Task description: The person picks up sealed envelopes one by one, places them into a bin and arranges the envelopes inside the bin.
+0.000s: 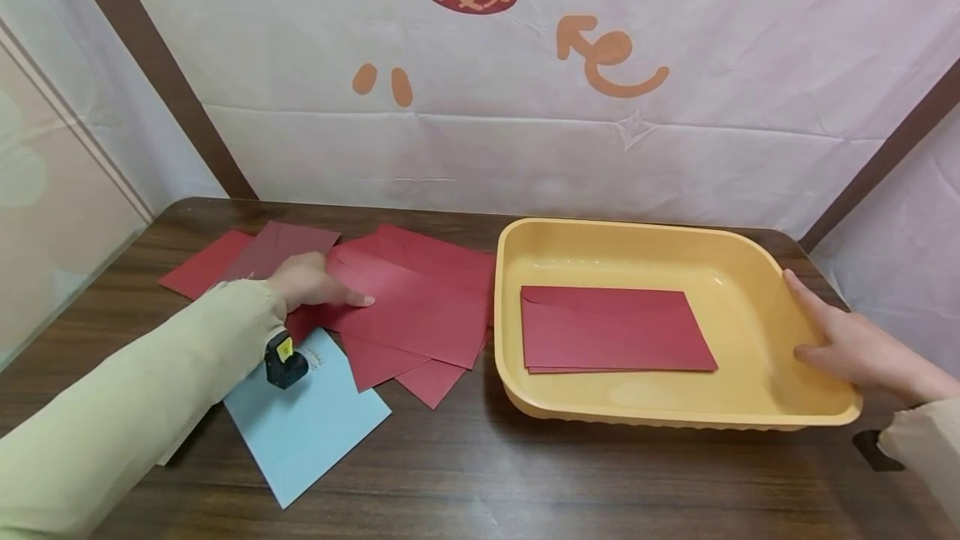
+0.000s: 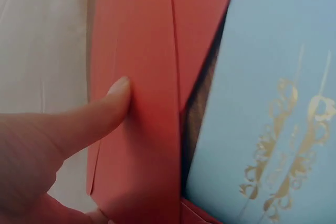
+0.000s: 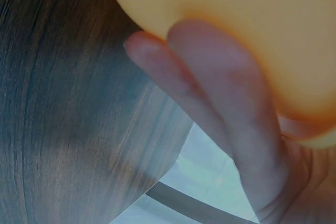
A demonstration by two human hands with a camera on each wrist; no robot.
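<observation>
My left hand (image 1: 311, 282) is over a loose pile of red envelopes (image 1: 427, 307) on the table's left half. Its thumb lies on the face of a red envelope (image 2: 142, 135) in the left wrist view, with the other fingers at and behind its edge, pinching it. Beneath my left wrist lies a light blue envelope (image 1: 322, 432) with gold ornamental print. My right hand (image 1: 862, 348) grips the right side of a yellow tray (image 1: 622, 252), thumb at the inner side, fingers (image 3: 220, 72) along the outside wall. Stacked red envelopes (image 1: 615, 332) lie flat inside the tray.
A darker red envelope (image 1: 281, 248) and a bright red one (image 1: 202, 265) lie at the far left of the brown wooden table (image 1: 480, 473). Behind the table's back edge hangs a printed pale cloth (image 1: 480, 157).
</observation>
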